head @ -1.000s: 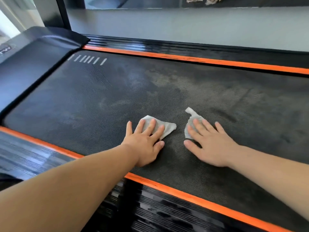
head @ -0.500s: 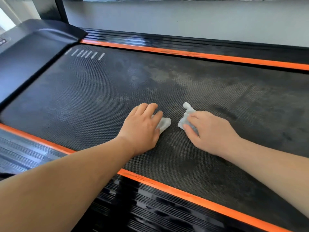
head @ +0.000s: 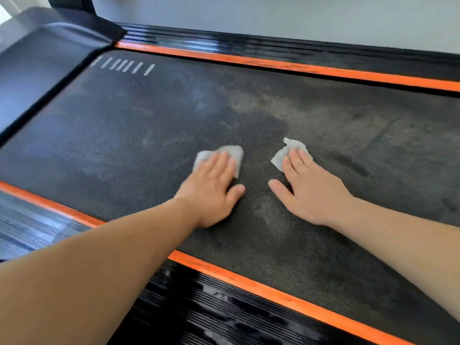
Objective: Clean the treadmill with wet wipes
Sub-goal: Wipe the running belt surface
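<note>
Left hand (head: 211, 188): half a second ago its fingers (head: 221, 160) were curled over the left wipe (head: 234, 153); now they lie straight and press it flat.
Left wipe: before only a small corner showed beside the fingers; now it shows past the fingertips too.
Right hand (head: 311, 192): its fingers (head: 296, 160) have also gone from curled to straight (as they were one second ago).
Right wipe (head: 295, 145): less bunched now.
Gap between wipes: wider than before.

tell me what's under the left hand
A white wipe lies under the fingers of the left hand, pressed onto the treadmill belt. Its far edge sticks out; the rest is covered by the hand.
</note>
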`<state>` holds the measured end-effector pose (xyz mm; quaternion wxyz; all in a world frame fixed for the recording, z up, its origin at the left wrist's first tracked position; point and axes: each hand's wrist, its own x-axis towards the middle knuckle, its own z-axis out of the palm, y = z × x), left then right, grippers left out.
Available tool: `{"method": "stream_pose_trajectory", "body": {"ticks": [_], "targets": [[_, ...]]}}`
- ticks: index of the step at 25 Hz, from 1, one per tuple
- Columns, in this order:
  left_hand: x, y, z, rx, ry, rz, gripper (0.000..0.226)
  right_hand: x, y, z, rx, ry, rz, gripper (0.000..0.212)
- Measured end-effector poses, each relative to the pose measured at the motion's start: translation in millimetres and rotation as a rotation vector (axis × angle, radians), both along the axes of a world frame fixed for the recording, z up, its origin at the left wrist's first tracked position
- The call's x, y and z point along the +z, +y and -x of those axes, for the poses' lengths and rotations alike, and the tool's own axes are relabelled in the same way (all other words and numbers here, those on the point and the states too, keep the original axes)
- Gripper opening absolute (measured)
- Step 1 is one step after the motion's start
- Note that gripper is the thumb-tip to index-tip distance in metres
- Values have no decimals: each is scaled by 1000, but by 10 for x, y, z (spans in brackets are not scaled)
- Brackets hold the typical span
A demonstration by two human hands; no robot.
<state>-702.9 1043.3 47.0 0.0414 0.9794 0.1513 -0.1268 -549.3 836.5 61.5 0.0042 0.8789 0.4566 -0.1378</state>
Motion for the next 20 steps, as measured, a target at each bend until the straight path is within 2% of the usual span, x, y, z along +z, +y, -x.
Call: {"method": "stream_pose_trajectory", "body": {"ticks": [2,3,5,7,8,11,12,14,15,17,18,20], "targets": [[17,177,53,222,45,23,83,14,43,97,67,50,12,94],[29,196,117,202,53,30,83,3,40,213,165,72,-13,98],[55,100,228,-45,67,55,89,7,-10,512,427,81,-26,102],[102,-64,315,-214,94,57,86,37,-125,696,569,81,22,96],[107,-60,339,-178,110,36,79,55,-185,717,568,82,30,94],[128,10,407,244,167,17,72,44,-377,616,334,67,57,111],[129,-74,440,275,178,14,74,7,-447,565,202,51,58,118],[126,-470,459,110,139,25,82,-9,-574,534,22,11,90,127],[165,-707,473,-28,124,63,83,6,-602,564,23,-3,100,127],[238,-1002,543,-171,135,147,73,80,-607,706,196,12,66,124],[249,-1018,597,-131,137,153,69,140,-596,803,316,42,52,119],[246,-877,726,139,154,116,71,167,-586,894,482,95,46,107]]}}
